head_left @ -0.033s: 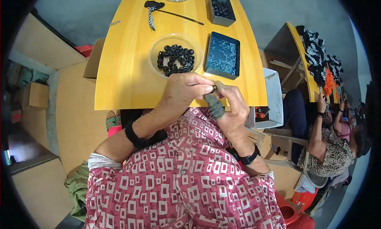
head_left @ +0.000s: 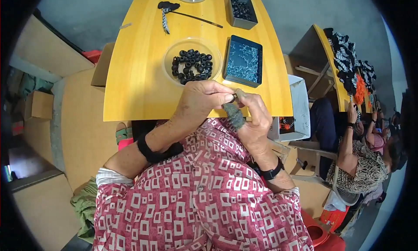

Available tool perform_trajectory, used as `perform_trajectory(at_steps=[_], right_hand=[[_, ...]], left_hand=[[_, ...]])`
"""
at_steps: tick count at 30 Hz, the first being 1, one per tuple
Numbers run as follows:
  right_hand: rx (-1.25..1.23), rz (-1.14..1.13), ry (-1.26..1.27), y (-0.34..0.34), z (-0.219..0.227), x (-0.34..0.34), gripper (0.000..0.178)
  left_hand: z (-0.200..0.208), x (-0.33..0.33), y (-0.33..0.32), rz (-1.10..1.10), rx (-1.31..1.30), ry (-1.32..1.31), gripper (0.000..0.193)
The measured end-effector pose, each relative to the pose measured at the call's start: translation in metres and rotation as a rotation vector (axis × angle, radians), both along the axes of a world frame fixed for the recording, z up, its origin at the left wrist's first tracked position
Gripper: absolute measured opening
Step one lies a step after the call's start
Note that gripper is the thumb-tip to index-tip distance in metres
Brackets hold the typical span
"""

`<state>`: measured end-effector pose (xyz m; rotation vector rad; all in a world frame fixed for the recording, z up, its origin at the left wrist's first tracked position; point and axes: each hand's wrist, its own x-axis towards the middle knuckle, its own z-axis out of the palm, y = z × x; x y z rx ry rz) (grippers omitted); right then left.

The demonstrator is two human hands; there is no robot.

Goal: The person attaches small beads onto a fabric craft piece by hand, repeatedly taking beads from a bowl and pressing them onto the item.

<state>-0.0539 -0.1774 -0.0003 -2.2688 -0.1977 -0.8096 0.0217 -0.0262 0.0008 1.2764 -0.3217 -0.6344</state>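
- Your left hand (head_left: 200, 101) is pinched narrow, its fingertips closed on a small black ring (head_left: 234, 95) held just over the near edge of the yellow surface (head_left: 139, 77).
- Your right hand (head_left: 254, 116) is curled around a dark grey-green piece (head_left: 234, 115) that stands up between thumb and fingers; its fingertips meet the left hand's at the ring.
- Both hands work at the very rim of the surface, so a ring that slips would likely fall into your lap or to the floor rather than back onto the surface.
- The pinch looks light and the ring is tiny; a twist of either wrist could pop it free.
- The clear round dish (head_left: 172, 55) of black rings sits just beyond your left hand. A knuckle pushed forward could nudge it and scatter its load.
- The dark tray (head_left: 229, 61) of tiny pale bits lies close to your right fingers; a bump there could spill them.
- The small dark box (head_left: 230, 9) at the far edge and the black stick (head_left: 196, 18) lie well apart from your hands.
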Motion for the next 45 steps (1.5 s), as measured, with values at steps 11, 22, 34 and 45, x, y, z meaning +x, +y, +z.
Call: perform_trajectory(at_steps=[11, 22, 34, 45], right_hand=[[-0.065, 0.015, -0.033, -0.012, -0.003, 0.01, 0.029], [0.205, -0.039, -0.027, -0.002, -0.006, 0.015, 0.033], [-0.089, -0.017, -0.182, -0.023, 0.008, 0.017, 0.035], [-0.216, 0.03, -0.199, -0.025, 0.002, 0.023, 0.041]], left_hand=[[0.001, 0.006, -0.008, 0.037, -0.016, 0.045, 0.017], [0.005, 0.007, -0.014, 0.079, -0.087, 0.082, 0.017], [0.027, 0.015, -0.014, -0.114, -0.102, 0.18, 0.044], [0.001, 0.02, -0.021, 0.002, -0.177, 0.152, 0.05]])
